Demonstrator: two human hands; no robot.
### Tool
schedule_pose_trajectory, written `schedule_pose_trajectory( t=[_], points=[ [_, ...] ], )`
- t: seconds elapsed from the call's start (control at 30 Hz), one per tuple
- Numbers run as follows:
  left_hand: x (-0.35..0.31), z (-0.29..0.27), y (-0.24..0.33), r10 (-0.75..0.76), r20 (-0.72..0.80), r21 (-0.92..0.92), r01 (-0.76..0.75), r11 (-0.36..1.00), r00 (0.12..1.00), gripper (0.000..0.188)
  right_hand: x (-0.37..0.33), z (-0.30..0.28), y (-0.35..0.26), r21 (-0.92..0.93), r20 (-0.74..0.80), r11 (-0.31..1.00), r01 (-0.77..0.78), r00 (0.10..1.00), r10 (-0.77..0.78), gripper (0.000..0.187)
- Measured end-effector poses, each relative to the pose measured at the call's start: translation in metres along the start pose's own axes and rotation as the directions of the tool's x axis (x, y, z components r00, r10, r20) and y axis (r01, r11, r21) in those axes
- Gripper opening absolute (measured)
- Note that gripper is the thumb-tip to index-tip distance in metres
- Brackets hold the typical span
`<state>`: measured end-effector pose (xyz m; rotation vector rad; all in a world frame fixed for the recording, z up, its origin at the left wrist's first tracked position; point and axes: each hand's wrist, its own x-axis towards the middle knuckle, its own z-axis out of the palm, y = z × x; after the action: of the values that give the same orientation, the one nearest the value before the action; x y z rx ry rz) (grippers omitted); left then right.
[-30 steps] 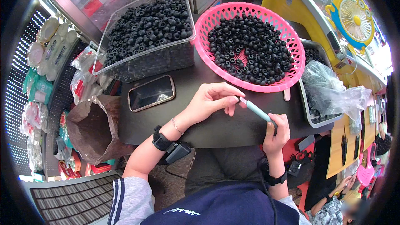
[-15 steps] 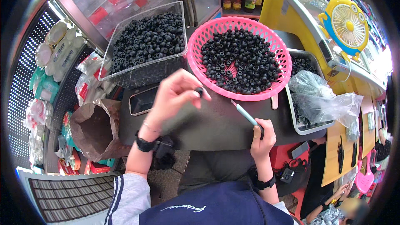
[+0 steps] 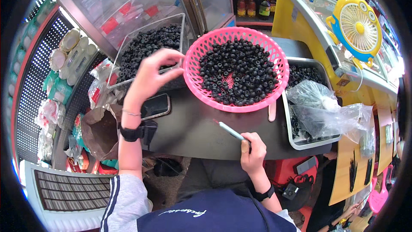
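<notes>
We shift our left hand (image 3: pixel 153 75), its pinch now opened, from the pink basket's (image 3: pixel 240 108) front to its left side.

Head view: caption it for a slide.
Left hand by the bin and pink basket; right hand gripping a pen-like tool.

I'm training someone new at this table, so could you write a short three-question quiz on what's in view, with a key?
1. Which hand holds the slim pale-blue pen-shaped tool?
2. True or false: the round pink lattice plastic basket holds many small round black pieces.
3. Over which container does the crumpled clear plastic bag lie?
A) the pink basket
B) the shallow rectangular pale-rimmed tray
C) the deep clear plastic tub

Key:
1. The right hand.
2. True.
3. B.
</notes>
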<state>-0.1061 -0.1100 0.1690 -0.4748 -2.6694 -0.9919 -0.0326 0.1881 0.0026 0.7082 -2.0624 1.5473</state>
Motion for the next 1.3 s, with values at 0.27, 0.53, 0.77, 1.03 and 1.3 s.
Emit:
schedule_pose_trajectory(
  t=[0.27, 0.53, 0.77, 1.03, 1.3],
  points=[
    [0.051, 0.110, -0.017, 0.061, 0.494, 0.020, -0.081, 0.996, 0.867, 0.025, -0.005, -0.008, 0.005, 0.101, 0.018, 0.978, -0.182, 0.983, 0.181, 0.021],
    [0.058, 0.129, -0.015, 0.034, 0.528, 0.114, -0.111, 0.987, 0.848, 0.018, -0.004, -0.009, 0.004, 0.169, -0.001, 0.943, -0.287, 0.957, 0.291, 0.023],
    [0.000, 0.093, 0.055, -0.199, 0.002, -0.312, 0.190, 0.931, 0.980, 0.022, -0.002, -0.005, 0.006, 0.151, 0.001, 0.944, -0.295, 0.955, 0.298, 0.024],
    [-0.112, 0.129, 0.048, -0.389, -0.265, -0.801, 0.023, 0.598, 0.882, 0.024, -0.001, -0.002, 0.004, 0.085, 0.119, 0.957, -0.279, 0.956, 0.268, 0.027],
    [-0.143, 0.167, 0.027, -0.439, -0.305, -0.886, -0.083, 0.456, 0.845, 0.027, -0.010, 0.005, 0.002, 0.038, 0.223, 0.939, -0.341, 0.919, 0.325, 0.024]
  ],
)
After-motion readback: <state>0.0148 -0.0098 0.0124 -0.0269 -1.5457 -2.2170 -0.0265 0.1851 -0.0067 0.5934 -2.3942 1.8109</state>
